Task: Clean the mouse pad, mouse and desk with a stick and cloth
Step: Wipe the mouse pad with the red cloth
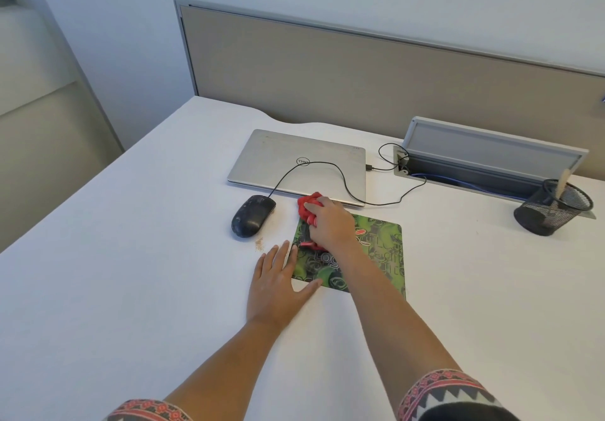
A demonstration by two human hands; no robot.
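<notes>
On mouse pad (pixel 366 257), right hand (pixel 330 224) gripping cloth (pixel 309 206)

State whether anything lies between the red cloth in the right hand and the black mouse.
Nothing visible blocks it. Only bare desk separates the red cloth, gripped by the right hand, from the mouse; its cable runs away over the laptop.

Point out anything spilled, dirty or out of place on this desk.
A scatter of brown crumbs lies on the desk beside the black mouse, on the side nearer the person. The mouse is blotched with pale smudges and sits off the green mouse pad, to its left. Nothing else stands out.
</notes>
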